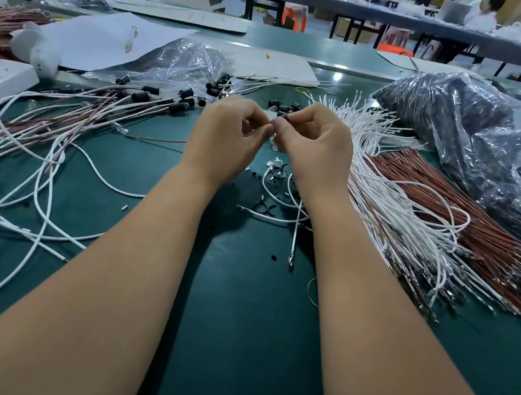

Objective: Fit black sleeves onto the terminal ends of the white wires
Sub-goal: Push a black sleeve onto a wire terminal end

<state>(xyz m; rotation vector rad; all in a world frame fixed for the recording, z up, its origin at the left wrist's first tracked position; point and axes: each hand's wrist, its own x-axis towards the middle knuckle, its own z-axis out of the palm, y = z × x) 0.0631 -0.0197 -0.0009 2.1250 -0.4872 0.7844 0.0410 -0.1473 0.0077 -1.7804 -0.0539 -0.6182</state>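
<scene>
Two bare arms are stretched up from the bottom of the frame over the green worktop (245, 334). At the middle, the left hand (224, 135) and the right hand (317, 144) are held close together, fingers curled. A small black sleeve (283, 117) is pinched between the fingertips of both hands, at the spot where they meet. Whether a wire end is inside it cannot be told. Just right of the hands, a thick bundle of white wires (392, 192) is spread out, with brown wires (458, 211) beside it. At the left, finished wires with black caps (151, 98) are piled. At the upper right, a plastic bag (472, 130) of black parts is seen.
</scene>
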